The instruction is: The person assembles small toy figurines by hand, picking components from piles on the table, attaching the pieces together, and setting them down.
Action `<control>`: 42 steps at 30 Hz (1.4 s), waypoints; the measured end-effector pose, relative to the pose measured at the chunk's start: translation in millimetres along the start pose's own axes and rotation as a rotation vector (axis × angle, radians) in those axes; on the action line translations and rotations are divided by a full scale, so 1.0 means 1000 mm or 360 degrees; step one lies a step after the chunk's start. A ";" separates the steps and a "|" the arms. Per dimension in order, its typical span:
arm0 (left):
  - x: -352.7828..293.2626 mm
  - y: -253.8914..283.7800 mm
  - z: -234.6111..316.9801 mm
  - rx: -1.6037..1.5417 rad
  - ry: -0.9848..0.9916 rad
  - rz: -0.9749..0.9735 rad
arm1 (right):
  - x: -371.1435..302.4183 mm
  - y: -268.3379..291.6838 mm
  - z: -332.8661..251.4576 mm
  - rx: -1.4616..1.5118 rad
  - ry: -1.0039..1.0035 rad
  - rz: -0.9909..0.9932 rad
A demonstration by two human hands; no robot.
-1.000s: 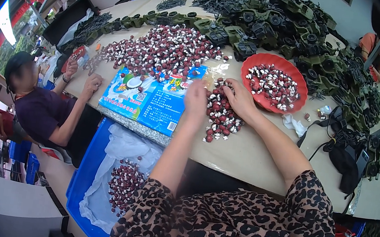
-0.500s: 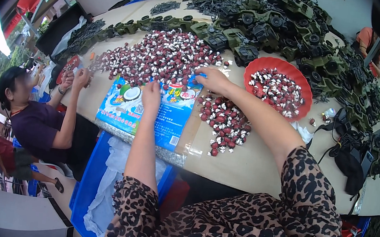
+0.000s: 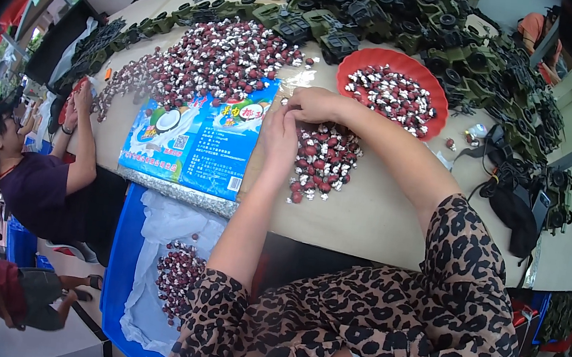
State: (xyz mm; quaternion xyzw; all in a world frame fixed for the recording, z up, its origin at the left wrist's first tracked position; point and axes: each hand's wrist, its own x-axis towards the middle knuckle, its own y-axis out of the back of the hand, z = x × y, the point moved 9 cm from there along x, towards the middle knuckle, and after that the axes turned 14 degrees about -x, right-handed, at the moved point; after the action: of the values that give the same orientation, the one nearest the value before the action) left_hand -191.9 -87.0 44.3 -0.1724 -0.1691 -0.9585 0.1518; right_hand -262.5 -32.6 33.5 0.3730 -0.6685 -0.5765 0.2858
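My hands meet over the table, between a large heap of small dark-red balls with white bits [image 3: 222, 58] and a smaller heap of the same pieces [image 3: 324, 162]. The curled fingers of my right hand [image 3: 316, 104] press together near the fingertips of my left hand [image 3: 281, 136], which are drawn together too. Whatever they hold is too small or hidden to make out. A blue printed plastic sheet [image 3: 213, 158] with a coconut picture lies left of my left forearm, at the table's near edge.
A red scalloped bowl [image 3: 441, 112] of pieces stands right. Green toy vehicles [image 3: 365, 15] pile along the back. Black straps and a pouch [image 3: 516, 216] lie far right. Below, a blue tray [image 3: 115, 279] with plastic lining holds pieces. A co-worker [image 3: 40, 182] sits left.
My left hand has left the blue sheet and moved right to join my right hand. My right hand has come back from the large heap's edge. The whole view has shifted.
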 end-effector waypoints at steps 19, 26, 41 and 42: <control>-0.063 -0.019 0.039 0.0162 -0.0109 0.0003 | -0.124 0.059 -0.028 0.0151 -0.0259 0.0891; 0.015 0.017 0.006 0.0138 -0.0086 -0.0108 | -0.209 0.027 0.003 0.0166 -0.0813 0.0291; 0.039 -0.062 0.008 0.0184 -0.0308 -0.0770 | -0.195 0.015 -0.004 -0.0391 -0.0894 0.0334; 0.042 -0.068 0.007 0.0179 -0.0314 -0.0772 | -0.192 0.013 -0.005 -0.0397 -0.0900 0.0335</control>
State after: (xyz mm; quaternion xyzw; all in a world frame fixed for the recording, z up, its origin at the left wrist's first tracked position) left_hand -251.5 -33.5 48.1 -0.2108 -0.2723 -0.9345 -0.0901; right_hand -153.4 124.9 56.5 0.0890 -0.6805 -0.7020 0.1904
